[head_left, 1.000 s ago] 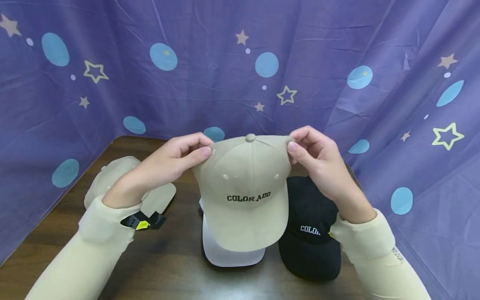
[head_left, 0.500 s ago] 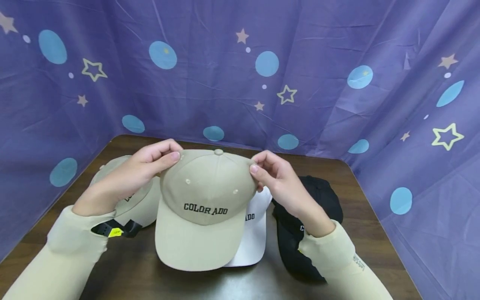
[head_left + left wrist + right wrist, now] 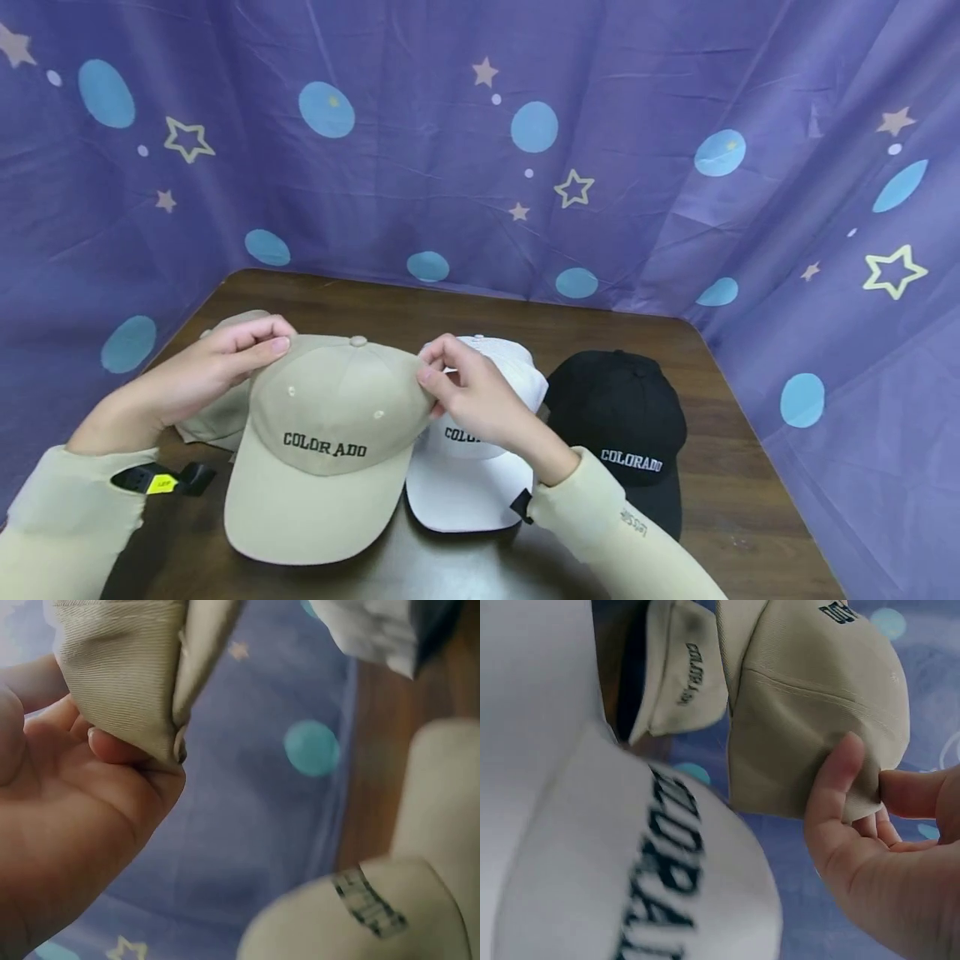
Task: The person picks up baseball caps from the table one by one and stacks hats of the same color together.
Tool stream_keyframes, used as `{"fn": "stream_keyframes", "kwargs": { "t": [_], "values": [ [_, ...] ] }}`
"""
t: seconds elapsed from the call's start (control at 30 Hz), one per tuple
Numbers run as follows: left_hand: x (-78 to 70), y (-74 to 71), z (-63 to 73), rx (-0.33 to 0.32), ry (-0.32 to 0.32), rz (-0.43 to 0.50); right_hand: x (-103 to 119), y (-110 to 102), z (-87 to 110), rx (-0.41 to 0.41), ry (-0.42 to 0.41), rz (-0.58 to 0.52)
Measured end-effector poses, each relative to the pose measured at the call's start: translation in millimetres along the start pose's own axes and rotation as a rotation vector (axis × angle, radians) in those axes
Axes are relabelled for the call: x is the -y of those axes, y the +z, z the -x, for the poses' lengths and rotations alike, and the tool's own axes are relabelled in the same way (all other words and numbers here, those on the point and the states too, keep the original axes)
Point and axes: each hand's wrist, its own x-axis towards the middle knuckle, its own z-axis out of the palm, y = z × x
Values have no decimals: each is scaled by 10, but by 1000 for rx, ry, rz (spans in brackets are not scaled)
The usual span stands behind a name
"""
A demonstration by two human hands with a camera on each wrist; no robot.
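Both hands hold a beige baseball cap [image 3: 333,417] lettered COLORADO, one at each side of its crown, brim toward me. My left hand [image 3: 197,371] pinches the left side between thumb and fingers; the left wrist view shows the cap's fabric [image 3: 124,667] in that grip. On the opposite side my right hand [image 3: 480,392] pinches the edge, as the right wrist view also shows with thumb and fingers on the cloth. A second beige cap [image 3: 217,421] is mostly hidden behind the left hand and held cap. Beside the held cap lies a white cap [image 3: 468,496], partly covered by the right hand.
On the right of the brown wooden table [image 3: 738,467] sits a black cap [image 3: 611,400] with white COLORADO lettering, its brim partly behind the right sleeve [image 3: 600,500]. A purple curtain [image 3: 450,167] with stars and blue dots surrounds the table's back and sides.
Both hands have carried the beige cap left and lower, from over the white cap to in front of the other beige cap. More of the white and black caps now shows.
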Motion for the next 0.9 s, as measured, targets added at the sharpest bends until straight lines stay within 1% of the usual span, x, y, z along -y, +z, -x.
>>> {"fn": "stream_keyframes", "kwargs": {
  "t": [0.1, 0.17, 0.23, 0.37, 0.43, 0.53, 0.7, 0.8, 0.9],
  "values": [
    [154, -94, 87, -7, -58, -19, -37, 120, -74, 49, 42, -24],
    [247, -137, 123, -15, -96, -20, -59, 176, -120, 76, 67, -10],
    [334, -157, 133, -29, -125, -28, -99, 217, -165, 98, 69, 66],
    [488, -153, 114, -54, -187, -70, -191, 297, -233, 116, 12, 324],
    [541, -150, 113, -65, -211, -92, -208, 353, -250, 116, -12, 414],
    [600, -156, 129, -78, -224, -113, -188, 447, -265, 118, -11, 491],
    [678, -158, 147, -96, -226, -141, -163, 599, -329, 144, 45, 599],
    [715, -153, 152, -109, -231, -177, -183, 681, -387, 165, 83, 666],
    [753, -154, 153, -137, -236, -209, -216, 758, -443, 179, 108, 716]
  ]
}}
